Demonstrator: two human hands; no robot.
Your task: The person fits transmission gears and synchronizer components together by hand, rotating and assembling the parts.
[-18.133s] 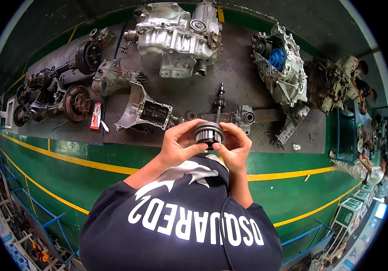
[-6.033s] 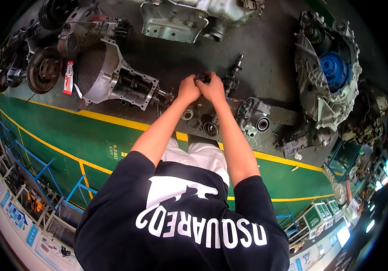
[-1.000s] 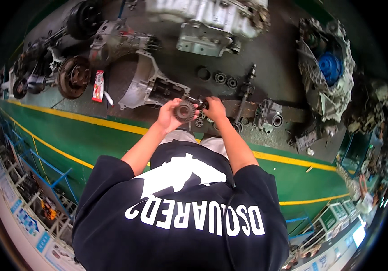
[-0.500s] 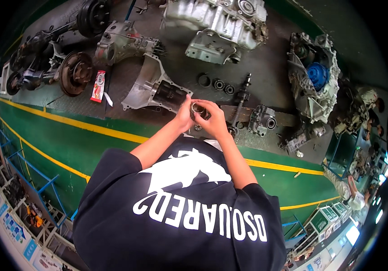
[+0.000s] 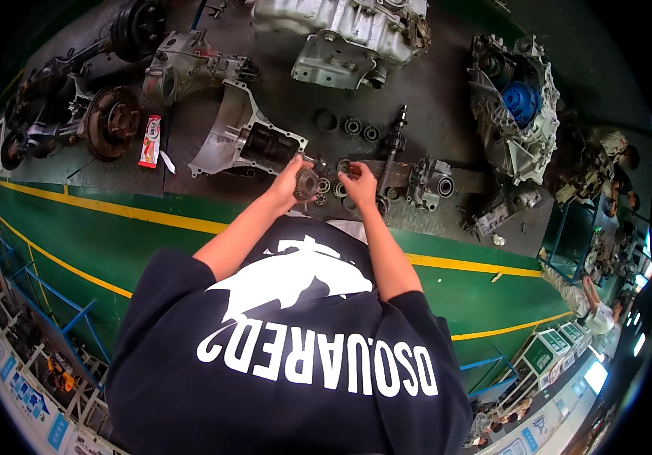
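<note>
Grey steel parts crowd the dark mat (image 5: 447,114). A red and white packet (image 5: 149,141) lies near its left end, beside an open gearbox housing (image 5: 246,140). The left hand (image 5: 289,182) grips a toothed gear (image 5: 308,183). The right hand (image 5: 360,184) pinches a small ring (image 5: 343,167), hard to make out. A splined shaft (image 5: 394,148) stands just behind.

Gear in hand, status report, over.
Left hand grips toothed gear, lifted off the floor. Right hand pinches small ring part. Loose rings lie just beneath; shaft beside.
</note>
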